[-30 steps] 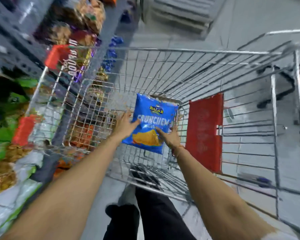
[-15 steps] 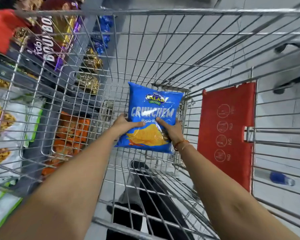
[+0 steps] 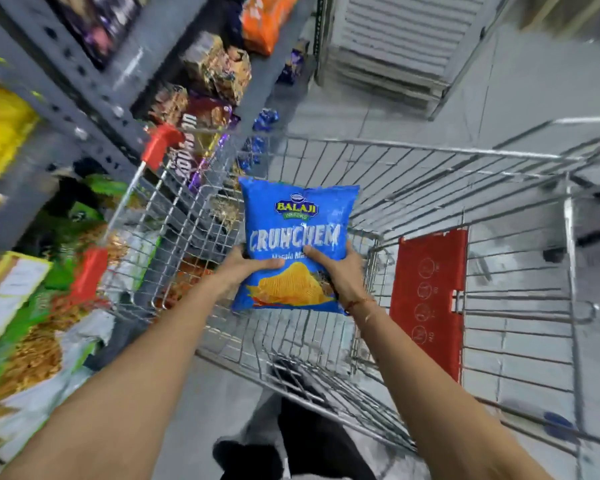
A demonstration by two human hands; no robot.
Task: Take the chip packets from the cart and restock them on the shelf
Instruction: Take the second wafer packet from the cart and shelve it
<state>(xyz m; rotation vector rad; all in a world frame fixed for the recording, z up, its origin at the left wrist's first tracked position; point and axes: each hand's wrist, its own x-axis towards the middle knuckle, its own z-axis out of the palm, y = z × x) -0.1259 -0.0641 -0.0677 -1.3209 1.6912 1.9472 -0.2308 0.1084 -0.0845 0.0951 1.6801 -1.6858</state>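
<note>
A blue chip packet (image 3: 297,230) with a yellow wafer picture is held upright above the wire cart (image 3: 430,161). My left hand (image 3: 243,268) grips its lower left edge. My right hand (image 3: 340,271) grips its lower right edge, thumb across the front. The cart basket below the packet looks bare of other packets. The grey metal shelf (image 3: 73,81) stands to the left, its levels filled with snack packets.
The cart's red child-seat flap (image 3: 426,299) hangs on the right side. Red handle ends (image 3: 161,143) sit close to the shelf. Orange, purple and green packets fill the shelf. A ribbed white shutter (image 3: 395,46) stands ahead. Grey tiled floor lies around.
Both hands have lifted the blue packet higher out of the cart basket. My view has pulled back and tilted up, showing more of the shelf on the left.
</note>
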